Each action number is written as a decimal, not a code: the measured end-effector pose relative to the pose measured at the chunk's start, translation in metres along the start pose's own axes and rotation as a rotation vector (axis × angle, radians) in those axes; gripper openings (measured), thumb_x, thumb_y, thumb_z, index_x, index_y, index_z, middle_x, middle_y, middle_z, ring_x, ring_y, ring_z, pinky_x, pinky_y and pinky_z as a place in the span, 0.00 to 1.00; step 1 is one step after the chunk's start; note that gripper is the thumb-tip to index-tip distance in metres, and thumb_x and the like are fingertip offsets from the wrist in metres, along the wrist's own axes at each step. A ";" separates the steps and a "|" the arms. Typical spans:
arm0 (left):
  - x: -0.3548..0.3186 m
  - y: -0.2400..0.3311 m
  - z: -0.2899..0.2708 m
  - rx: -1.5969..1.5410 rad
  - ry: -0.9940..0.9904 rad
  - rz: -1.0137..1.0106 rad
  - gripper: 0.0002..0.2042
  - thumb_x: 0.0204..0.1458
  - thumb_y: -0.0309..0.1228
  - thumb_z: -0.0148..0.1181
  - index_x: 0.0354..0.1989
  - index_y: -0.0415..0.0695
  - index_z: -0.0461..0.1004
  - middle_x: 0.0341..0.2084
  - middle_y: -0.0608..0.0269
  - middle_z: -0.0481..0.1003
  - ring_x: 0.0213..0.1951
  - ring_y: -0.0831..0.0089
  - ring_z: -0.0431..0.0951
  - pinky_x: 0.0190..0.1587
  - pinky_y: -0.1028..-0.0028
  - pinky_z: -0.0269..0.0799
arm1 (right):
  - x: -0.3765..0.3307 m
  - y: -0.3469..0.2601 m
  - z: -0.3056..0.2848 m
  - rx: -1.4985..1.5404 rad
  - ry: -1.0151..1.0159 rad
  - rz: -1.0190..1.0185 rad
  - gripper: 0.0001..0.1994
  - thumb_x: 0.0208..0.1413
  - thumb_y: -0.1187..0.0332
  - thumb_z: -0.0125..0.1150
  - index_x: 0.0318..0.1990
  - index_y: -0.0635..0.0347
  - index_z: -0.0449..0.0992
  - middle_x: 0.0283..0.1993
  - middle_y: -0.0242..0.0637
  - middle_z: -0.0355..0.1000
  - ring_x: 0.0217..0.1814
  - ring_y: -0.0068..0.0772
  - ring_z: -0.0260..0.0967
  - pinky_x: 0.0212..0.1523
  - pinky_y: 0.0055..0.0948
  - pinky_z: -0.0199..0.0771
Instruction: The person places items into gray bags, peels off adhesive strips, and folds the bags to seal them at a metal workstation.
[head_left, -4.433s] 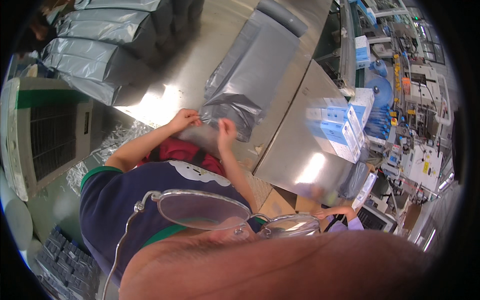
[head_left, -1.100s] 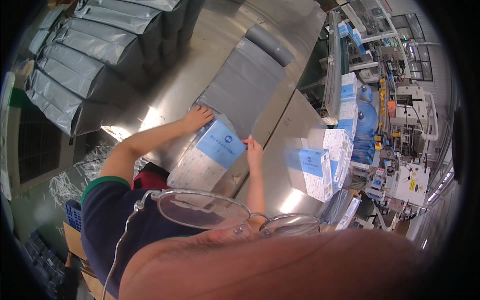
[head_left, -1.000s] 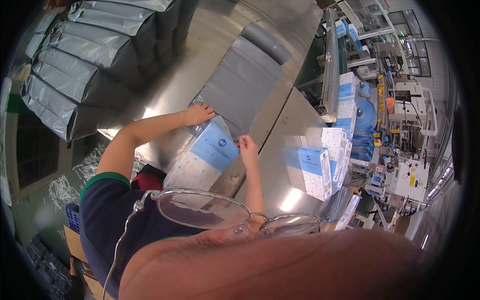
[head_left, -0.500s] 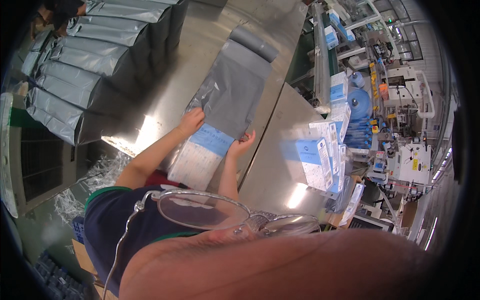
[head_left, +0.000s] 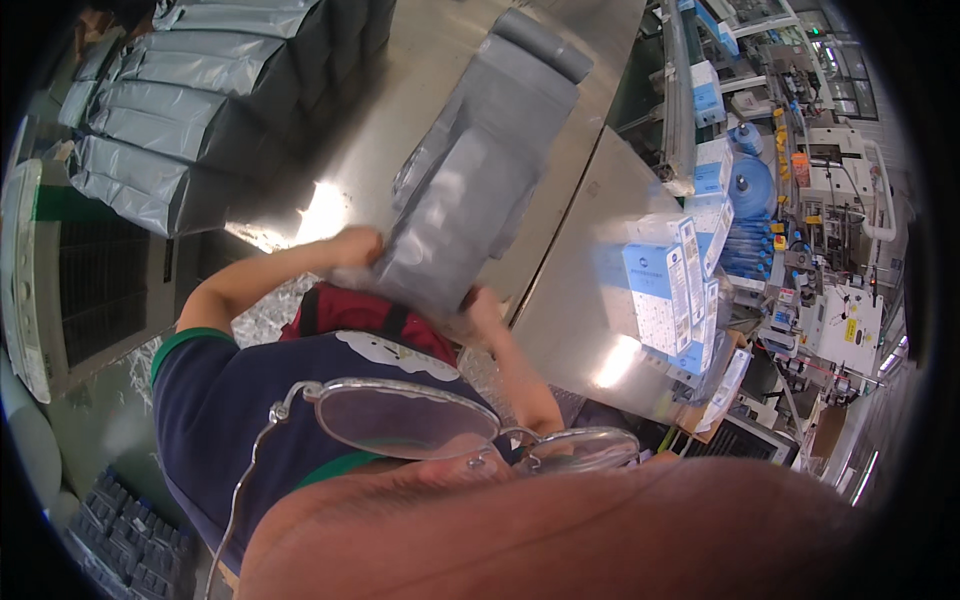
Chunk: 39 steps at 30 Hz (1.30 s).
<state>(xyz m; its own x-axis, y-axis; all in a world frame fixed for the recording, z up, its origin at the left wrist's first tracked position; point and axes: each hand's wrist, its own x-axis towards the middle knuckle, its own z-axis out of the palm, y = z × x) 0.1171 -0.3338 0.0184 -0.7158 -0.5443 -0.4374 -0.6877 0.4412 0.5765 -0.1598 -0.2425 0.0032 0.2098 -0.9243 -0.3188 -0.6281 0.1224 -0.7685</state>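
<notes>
A grey plastic bag point(head_left: 455, 215) lies on the metal table in front of me, its surface wrinkled and bulging. My left hand point(head_left: 358, 247) is closed on the bag's near left edge, slightly blurred. At the near right corner, the fingers of my right hand point(head_left: 487, 310) pinch the same bag. The blue-and-white pack does not show now; the grey film covers the spot. Beyond the bag, connected grey film runs to a roll point(head_left: 542, 45) at the table's far side.
Filled grey bags point(head_left: 185, 115) stand in a row at the left. Blue-and-white packs point(head_left: 655, 290) stand at the right on the metal table point(head_left: 565, 300). Farther right are a conveyor point(head_left: 680, 110) and machinery. A red bag-like item point(head_left: 365, 312) sits against my waist.
The grey bag has come toward me and now covers the blue-and-white pack. Both hands have drawn back toward my body, the left one also moving outward slightly. The whole view has shifted.
</notes>
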 end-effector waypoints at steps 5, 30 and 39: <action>0.006 -0.006 0.027 -0.336 0.428 -0.095 0.10 0.38 0.33 0.54 0.16 0.39 0.65 0.12 0.55 0.65 0.18 0.61 0.67 0.23 0.69 0.61 | -0.016 0.028 -0.002 -0.854 -0.461 0.040 0.10 0.41 0.61 0.51 0.28 0.57 0.72 0.26 0.42 0.69 0.31 0.40 0.66 0.30 0.33 0.65; -0.012 0.006 -0.026 0.658 0.689 0.419 0.17 0.37 0.25 0.46 0.40 0.43 0.64 0.40 0.61 0.65 0.49 0.66 0.59 0.51 0.60 0.51 | -0.089 0.035 -0.030 -0.770 -0.134 0.002 0.27 0.39 0.65 0.53 0.51 0.53 0.56 0.36 0.38 0.65 0.36 0.35 0.62 0.37 0.29 0.61; 0.032 -0.007 -0.040 -0.162 0.735 0.308 0.07 0.44 0.30 0.46 0.22 0.40 0.69 0.17 0.60 0.69 0.26 0.70 0.70 0.45 0.68 0.59 | 0.013 -0.006 -0.075 -0.193 0.477 -0.338 0.07 0.41 0.68 0.52 0.26 0.61 0.71 0.20 0.37 0.64 0.26 0.33 0.63 0.28 0.25 0.60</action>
<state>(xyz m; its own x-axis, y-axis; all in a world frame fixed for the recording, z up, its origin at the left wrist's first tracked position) 0.1044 -0.3829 0.0283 -0.5697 -0.7691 0.2896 -0.4063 0.5699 0.7142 -0.2097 -0.2821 0.0455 0.0903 -0.9660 0.2424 -0.7194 -0.2316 -0.6549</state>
